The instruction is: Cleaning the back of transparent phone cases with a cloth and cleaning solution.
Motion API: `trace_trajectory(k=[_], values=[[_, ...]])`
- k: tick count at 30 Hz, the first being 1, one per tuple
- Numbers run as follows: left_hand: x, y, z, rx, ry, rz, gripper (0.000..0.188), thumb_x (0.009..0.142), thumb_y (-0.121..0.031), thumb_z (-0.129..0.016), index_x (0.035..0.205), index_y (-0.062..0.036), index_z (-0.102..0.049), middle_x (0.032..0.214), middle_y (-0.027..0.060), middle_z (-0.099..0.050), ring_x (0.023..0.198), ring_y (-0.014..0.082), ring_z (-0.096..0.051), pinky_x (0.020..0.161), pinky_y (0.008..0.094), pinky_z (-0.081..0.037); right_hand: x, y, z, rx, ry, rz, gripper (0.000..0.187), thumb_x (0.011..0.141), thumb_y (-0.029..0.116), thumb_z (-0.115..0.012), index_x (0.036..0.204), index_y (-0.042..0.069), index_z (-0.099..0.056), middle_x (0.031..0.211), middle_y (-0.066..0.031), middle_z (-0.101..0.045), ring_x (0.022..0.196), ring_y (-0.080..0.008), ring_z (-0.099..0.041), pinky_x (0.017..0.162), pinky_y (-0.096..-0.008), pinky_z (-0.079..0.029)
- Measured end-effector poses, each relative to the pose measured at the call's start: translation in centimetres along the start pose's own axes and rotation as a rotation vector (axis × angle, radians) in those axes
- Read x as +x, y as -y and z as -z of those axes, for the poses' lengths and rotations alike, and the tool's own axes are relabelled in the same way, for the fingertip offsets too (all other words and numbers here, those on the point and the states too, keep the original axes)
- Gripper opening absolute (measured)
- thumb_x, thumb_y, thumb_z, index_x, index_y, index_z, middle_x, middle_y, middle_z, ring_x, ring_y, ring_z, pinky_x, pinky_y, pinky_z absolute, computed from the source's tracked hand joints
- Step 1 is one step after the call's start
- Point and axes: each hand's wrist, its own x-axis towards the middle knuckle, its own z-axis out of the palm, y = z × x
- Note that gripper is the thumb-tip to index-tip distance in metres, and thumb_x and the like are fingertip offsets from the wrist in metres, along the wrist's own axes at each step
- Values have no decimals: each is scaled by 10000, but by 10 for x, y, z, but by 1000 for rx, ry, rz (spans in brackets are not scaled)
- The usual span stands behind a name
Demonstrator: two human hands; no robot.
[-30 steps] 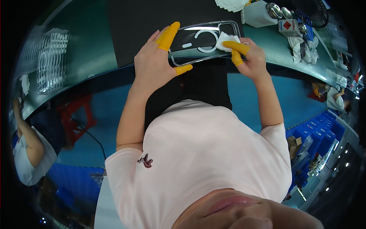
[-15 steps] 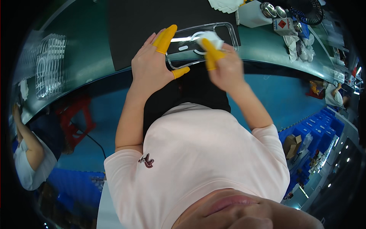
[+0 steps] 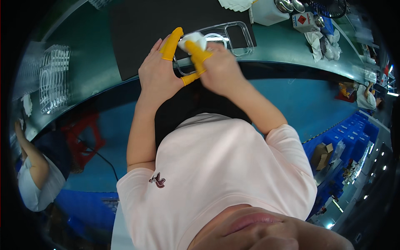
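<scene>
The left hand (image 3: 160, 74) reaches up from below with its forearm nearly upright, wrist straight, thumb and fingers spread apart around the left end of a clear phone case (image 3: 225, 41), gripping it by its edges. The right hand (image 3: 221, 68) comes in slantwise from the lower right, elbow bent, knuckles up, its blurred fingers pressing a white wipe (image 3: 194, 41) against the case's left part, close to the left fingertips. The case slants upward to the right over the near edge of a black mat (image 3: 143, 29); whether it touches the mat cannot be told. Counted out, there is one case in hand, one wipe and one mat, on one green table (image 3: 93, 58). One stack of clear cases (image 3: 55, 79) lies far left, too overlapped to number. At the upper right are one white jug (image 3: 268, 13), one small white can (image 3: 305, 23) and one black fan (image 3: 330, 6).
</scene>
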Motion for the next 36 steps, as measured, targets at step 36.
trace_trajectory(k=[36], values=[[2, -20, 13, 26, -18, 4, 846, 505, -235, -815, 1232, -82, -411, 1244, 135, -435, 1151, 306, -419, 953, 378, -367, -75, -136, 79, -9, -384, -810, 172, 685, 118, -628, 781, -25, -624, 775, -163, -617, 764, -294, -586, 712, -346, -470]])
